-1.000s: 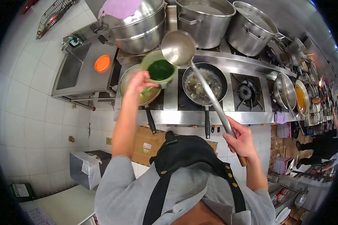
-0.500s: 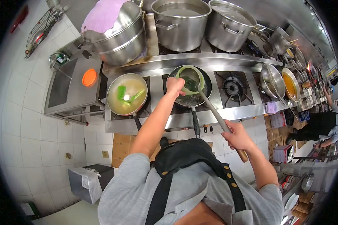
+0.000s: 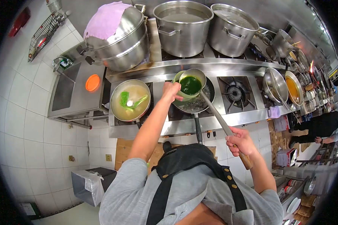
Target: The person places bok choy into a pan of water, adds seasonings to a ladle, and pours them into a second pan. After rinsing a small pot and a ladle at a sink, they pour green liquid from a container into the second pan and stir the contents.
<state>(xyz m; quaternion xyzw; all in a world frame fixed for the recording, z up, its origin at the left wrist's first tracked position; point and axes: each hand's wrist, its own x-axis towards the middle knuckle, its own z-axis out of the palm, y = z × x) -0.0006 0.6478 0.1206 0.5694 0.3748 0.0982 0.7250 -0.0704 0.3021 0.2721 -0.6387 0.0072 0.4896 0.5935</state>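
Shiny steel ladle [image 3: 192,80], green plastic bowl [image 3: 179,94]

Bright, even overhead light fills the kitchen, glaring off the steel pots [image 3: 184,26] at twelve o'clock and the white wall tiles [image 3: 30,123] at nine, while fisheye distortion bends every edge into black corners and details at three o'clock blur.

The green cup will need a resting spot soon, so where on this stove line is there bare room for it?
Bare steel lies on the left counter beside the round orange lid, and the empty gas burner right of the black frying pan is free. The back row is crowded with tall steel stockpots. The left hand holds the green plastic cup.
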